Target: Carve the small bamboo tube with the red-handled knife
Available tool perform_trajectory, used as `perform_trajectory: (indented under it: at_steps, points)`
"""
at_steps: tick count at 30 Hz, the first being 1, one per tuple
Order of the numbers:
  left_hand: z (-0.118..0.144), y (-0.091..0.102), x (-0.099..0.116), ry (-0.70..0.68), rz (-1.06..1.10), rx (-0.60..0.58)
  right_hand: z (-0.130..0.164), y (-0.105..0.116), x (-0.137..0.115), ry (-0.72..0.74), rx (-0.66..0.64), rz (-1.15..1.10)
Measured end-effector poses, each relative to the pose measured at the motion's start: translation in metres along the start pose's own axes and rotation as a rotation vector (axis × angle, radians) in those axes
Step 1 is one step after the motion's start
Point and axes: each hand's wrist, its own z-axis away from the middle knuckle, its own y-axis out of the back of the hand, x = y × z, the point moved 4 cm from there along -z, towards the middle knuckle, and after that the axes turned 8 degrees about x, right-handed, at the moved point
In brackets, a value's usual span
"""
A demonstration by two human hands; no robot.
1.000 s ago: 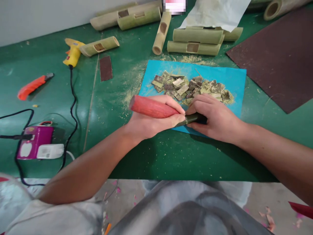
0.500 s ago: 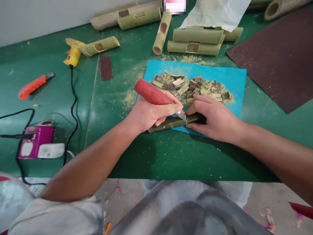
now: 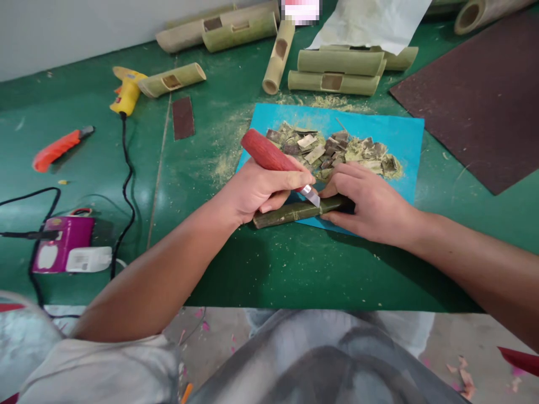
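My left hand (image 3: 263,191) is closed round a carving knife (image 3: 273,154) with a thick red wooden handle and a short metal blade. The blade tip touches or hovers just over the top of a dark green bamboo piece (image 3: 290,213); I cannot tell which. That piece lies across the front edge of a blue sheet (image 3: 406,151). My right hand (image 3: 370,202) grips its right end, thumb in front and fingers behind, and hides that end. Just behind both hands is a pile of bamboo chips and shavings (image 3: 328,148) on the sheet.
Cut bamboo tubes (image 3: 349,84) lie along the back. At left are a yellow glue gun (image 3: 128,92), an orange utility knife (image 3: 61,147), a purple power box (image 3: 76,238) and black cords. A dark brown sheet (image 3: 475,106) covers the right. A small sandpaper-like strip (image 3: 183,118) lies left of centre.
My left hand has tilted the knife more upright, its handle end swinging up and to the right. The blade tip stays at nearly the same spot. My right hand and the bamboo have hardly moved.
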Motion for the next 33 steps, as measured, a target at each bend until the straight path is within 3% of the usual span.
perform_trajectory:
  at_steps: [6, 10, 13, 15, 22, 28, 33]
  points:
    - [0.005, -0.004, 0.003, -0.109, -0.104, 0.043, 0.001, 0.001, -0.001, 0.011, 0.0, 0.016]
    - [0.027, -0.005, 0.013, -0.494, -0.329, 0.146, 0.002, 0.002, -0.002, 0.022, 0.015, 0.012]
    - [0.046, -0.007, 0.018, -0.825, -0.468, 0.133, 0.003, 0.002, -0.003, 0.026, 0.012, -0.005]
    - [0.05, -0.006, 0.017, -0.926, -0.504, 0.103, 0.003, 0.002, -0.002, 0.018, 0.014, -0.014]
    - [0.043, -0.002, 0.013, -0.938, -0.521, 0.012, 0.002, 0.001, -0.003, 0.003, 0.006, -0.008]
    - [0.042, -0.003, 0.01, -0.814, -0.506, -0.006, 0.002, 0.001, -0.004, -0.012, 0.01, -0.011]
    - [0.041, -0.004, 0.009, -0.833, -0.502, -0.005, 0.001, 0.001, -0.004, -0.016, 0.009, -0.01]
